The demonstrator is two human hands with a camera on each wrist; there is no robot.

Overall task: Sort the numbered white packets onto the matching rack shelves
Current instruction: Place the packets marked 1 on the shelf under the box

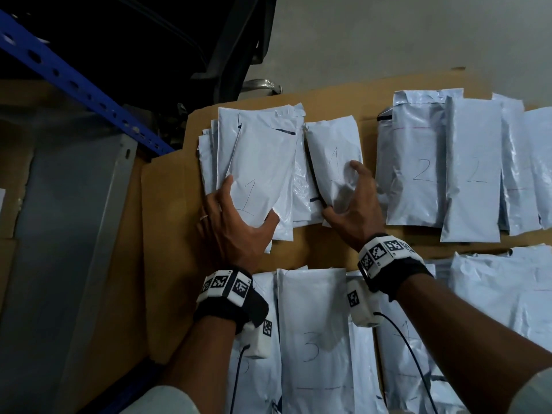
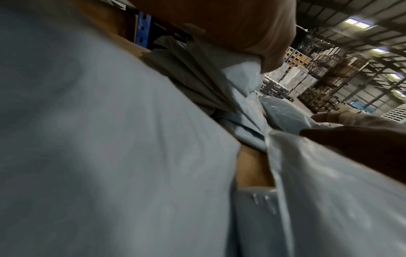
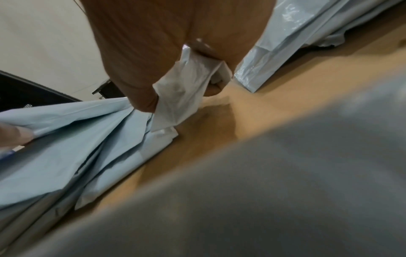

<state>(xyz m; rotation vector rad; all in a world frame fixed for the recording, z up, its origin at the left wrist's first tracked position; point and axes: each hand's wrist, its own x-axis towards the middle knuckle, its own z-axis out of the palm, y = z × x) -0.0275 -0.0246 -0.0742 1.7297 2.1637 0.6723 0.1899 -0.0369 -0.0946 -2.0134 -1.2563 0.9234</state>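
Note:
White packets lie in piles on a cardboard sheet (image 1: pixel 167 234). My left hand (image 1: pixel 251 201) grips the near end of the top packet marked 1 (image 1: pixel 260 150) on the left pile, thumb on its face and fingers along its left edge. In the left wrist view that packet (image 2: pixel 237 76) bends under my thumb. My right hand (image 1: pixel 340 188) holds a second packet marked 1 (image 1: pixel 331 141) just to the right, its near end (image 3: pixel 184 90) pinched between thumb and fingers. More packets lie beneath both.
A pile marked 2 (image 1: pixel 424 174) lies to the right, and packets marked 3 (image 1: pixel 313 339) lie nearest me under my wrists. A blue rack upright (image 1: pixel 74 82) and grey metal shelf (image 1: pixel 74 234) stand at the left. Grey floor lies beyond the cardboard.

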